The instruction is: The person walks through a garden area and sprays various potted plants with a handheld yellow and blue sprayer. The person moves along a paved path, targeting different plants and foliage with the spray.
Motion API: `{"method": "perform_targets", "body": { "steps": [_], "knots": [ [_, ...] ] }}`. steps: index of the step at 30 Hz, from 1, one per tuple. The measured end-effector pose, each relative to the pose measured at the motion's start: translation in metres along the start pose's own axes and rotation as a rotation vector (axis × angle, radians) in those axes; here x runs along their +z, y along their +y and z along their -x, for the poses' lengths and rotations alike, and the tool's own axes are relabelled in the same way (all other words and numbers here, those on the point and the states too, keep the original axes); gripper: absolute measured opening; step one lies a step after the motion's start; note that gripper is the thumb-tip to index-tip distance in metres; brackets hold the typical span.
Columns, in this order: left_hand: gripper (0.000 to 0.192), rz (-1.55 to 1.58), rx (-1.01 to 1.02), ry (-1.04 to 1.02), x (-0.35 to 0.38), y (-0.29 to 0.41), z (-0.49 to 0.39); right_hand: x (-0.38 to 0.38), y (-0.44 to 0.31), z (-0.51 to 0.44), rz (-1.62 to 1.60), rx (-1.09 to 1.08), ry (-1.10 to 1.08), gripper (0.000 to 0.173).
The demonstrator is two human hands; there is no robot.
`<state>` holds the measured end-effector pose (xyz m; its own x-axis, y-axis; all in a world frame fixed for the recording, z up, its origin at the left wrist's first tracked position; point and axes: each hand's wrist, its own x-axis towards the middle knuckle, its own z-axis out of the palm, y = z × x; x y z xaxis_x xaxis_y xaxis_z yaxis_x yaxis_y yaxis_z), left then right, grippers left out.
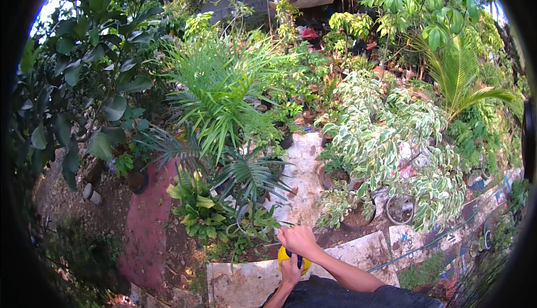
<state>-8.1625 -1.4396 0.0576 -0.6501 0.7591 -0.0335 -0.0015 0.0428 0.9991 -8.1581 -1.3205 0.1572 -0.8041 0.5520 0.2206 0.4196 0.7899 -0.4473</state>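
A round yellow container with a dark top (307, 265) is held close to my body at the bottom centre. My left hand (290, 269) is closed around its dark upper part. Just above it, my right hand (297, 239) is curled over the top of the container; whether its fingers grip a part of it cannot be told. Ahead of my hands stand a potted plant with broad yellow-green leaves (201, 209), a feathery palm (251, 174) and a large shrub with white-edged leaves (377, 144).
A pale path (303, 174) runs ahead between pots. White sheets (247, 285) lie near my body, with a blue-green hose (423, 247) across them at right. A red strip (147, 228) lies left. Two people (311, 37) are far off among plants.
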Motion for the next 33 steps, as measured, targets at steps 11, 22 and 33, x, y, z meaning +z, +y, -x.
{"method": "perform_targets", "body": {
  "steps": [11, 22, 33],
  "knots": [
    [0.058, 0.132, -0.055, -0.038, 0.009, 0.017, -0.013, -0.017, 0.021, -0.007, -0.329, -0.275, 0.387, 0.025],
    [0.070, 0.057, 0.106, -0.053, 0.020, 0.039, -0.016, -0.106, -0.001, -0.022, -0.240, -0.536, 0.672, 0.030],
    [0.068, 0.084, 0.195, 0.001, 0.028, 0.051, -0.007, -0.170, -0.028, -0.026, -0.296, -0.538, 0.796, 0.034]
  ]
}}
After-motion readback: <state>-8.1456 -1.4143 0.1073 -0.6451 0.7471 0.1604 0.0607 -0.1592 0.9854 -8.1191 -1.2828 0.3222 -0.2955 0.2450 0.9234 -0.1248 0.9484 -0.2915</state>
